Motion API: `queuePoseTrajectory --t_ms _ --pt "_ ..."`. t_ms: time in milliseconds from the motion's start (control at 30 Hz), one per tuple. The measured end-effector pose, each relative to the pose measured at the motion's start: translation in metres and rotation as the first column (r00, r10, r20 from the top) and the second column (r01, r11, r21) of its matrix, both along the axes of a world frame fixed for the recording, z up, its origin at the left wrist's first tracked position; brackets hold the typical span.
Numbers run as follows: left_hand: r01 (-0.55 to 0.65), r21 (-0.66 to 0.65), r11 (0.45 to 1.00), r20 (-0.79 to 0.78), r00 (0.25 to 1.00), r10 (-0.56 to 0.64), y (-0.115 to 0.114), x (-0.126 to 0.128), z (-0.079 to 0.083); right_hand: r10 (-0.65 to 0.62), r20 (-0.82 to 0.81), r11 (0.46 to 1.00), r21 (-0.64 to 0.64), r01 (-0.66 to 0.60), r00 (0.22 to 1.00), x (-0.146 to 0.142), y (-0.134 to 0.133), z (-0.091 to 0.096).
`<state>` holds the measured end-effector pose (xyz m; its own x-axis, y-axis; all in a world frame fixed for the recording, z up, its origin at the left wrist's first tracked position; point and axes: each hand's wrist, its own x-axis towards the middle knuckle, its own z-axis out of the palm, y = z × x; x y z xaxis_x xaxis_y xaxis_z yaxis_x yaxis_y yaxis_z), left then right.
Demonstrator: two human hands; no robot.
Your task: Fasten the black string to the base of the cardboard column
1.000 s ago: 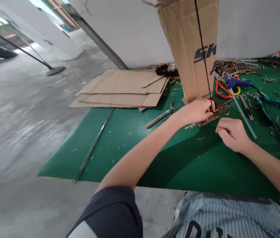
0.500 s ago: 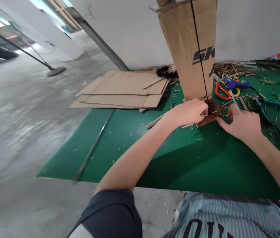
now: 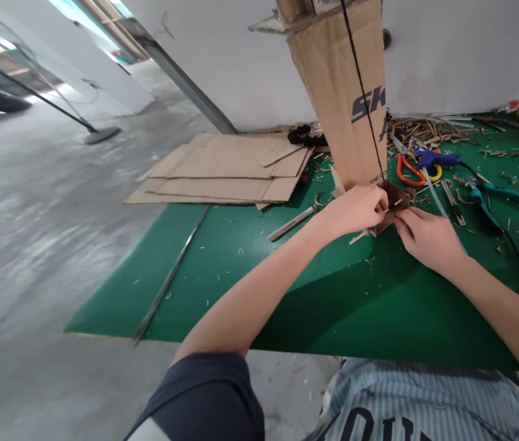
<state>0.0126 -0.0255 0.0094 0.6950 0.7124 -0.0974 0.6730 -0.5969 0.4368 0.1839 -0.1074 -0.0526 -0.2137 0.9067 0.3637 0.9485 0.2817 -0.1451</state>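
Note:
A tall cardboard structure point(image 3: 355, 104) with dark printed letters stands upright on the green tabletop. A black cord point(image 3: 364, 86) runs down its front to a small brown cardboard part point(image 3: 396, 195) at the base. My left hand point(image 3: 360, 207) is closed beside that part, its curled fingertips at the lower end of the cord. From the right, my right hand point(image 3: 431, 239) pinches at the same spot, thumb and forefinger together. A short dark stretch of cord shows between the hands; fingers hide most of it.
Flat cardboard sheets point(image 3: 222, 162) lie at left behind a metal strip point(image 3: 171, 275). To the right are red-and-yellow scissors point(image 3: 410, 171), a blue glue gun point(image 3: 438, 158), a box cutter point(image 3: 453, 202) and teal pliers point(image 3: 507, 193). Cardboard scraps point(image 3: 424, 131) heap along the wall.
My right hand has moved left to the base and closed its thumb and forefinger there. The top of the cardboard structure has shifted slightly left. My left hand stays at the base.

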Motion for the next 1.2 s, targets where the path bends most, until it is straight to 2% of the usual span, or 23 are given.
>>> queuePoseTrajectory --t_ms 200,300,467,633,767,867,1033,1200 --pt "-0.008 0.010 1.000 0.018 1.000 0.008 0.000 -0.001 -0.001 0.083 -0.106 0.995 -0.049 -0.089 0.991 -0.010 -0.001 -0.003" --pt "0.020 -0.007 1.000 0.004 1.000 -0.020 0.001 -0.002 0.003 0.064 -0.119 0.995 -0.062 -0.072 0.991 -0.012 0.001 -0.003" --pt "0.018 -0.010 1.000 -0.022 1.000 -0.018 0.002 -0.001 0.008 0.046 0.027 0.998 -0.053 -0.044 0.999 -0.014 0.001 -0.003" --pt "-0.015 -0.009 1.000 0.014 1.000 0.015 0.004 0.003 0.004 0.113 0.194 0.994 -0.010 -0.113 0.974 -0.016 0.001 0.001" --pt "-0.025 -0.059 0.998 0.019 0.999 0.026 0.008 0.002 0.000 0.153 0.242 0.987 0.001 -0.158 0.958 -0.017 0.000 0.005" --pt "-0.003 -0.109 0.994 0.018 1.000 0.005 0.012 0.000 0.002 0.165 0.207 0.986 -0.012 -0.167 0.964 -0.015 -0.002 0.003" --pt "-0.017 -0.129 0.992 -0.034 0.999 0.013 0.012 0.003 0.009 0.142 0.062 0.990 -0.020 -0.141 0.988 -0.008 -0.004 -0.004" --pt "-0.019 -0.110 0.994 -0.097 0.995 0.008 0.011 0.008 0.013 0.165 0.062 0.986 -0.002 -0.165 0.984 -0.006 -0.003 -0.006"
